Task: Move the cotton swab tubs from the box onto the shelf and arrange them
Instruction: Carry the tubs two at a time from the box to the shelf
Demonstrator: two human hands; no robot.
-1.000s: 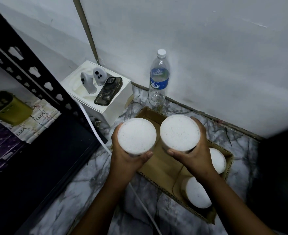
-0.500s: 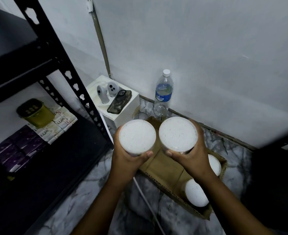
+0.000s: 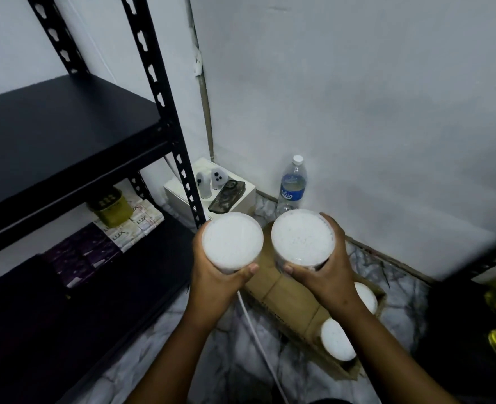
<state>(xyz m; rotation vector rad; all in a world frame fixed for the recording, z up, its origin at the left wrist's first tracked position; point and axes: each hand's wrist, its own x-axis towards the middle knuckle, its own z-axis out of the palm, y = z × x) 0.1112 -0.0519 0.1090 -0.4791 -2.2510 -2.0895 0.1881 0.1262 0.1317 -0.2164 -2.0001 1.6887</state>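
The black metal rack's upper shelf board has come into view up and left of the fingers since a second ago, so placing looks near. Below the fingers, the brown cardboard box holds two more tubs. The left hand and right hand each stay curled round a round clear tub of white cotton swabs, the other tub alongside.

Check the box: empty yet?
Not empty. Two tubs still sit in the cardboard box; each hand holds another above it.
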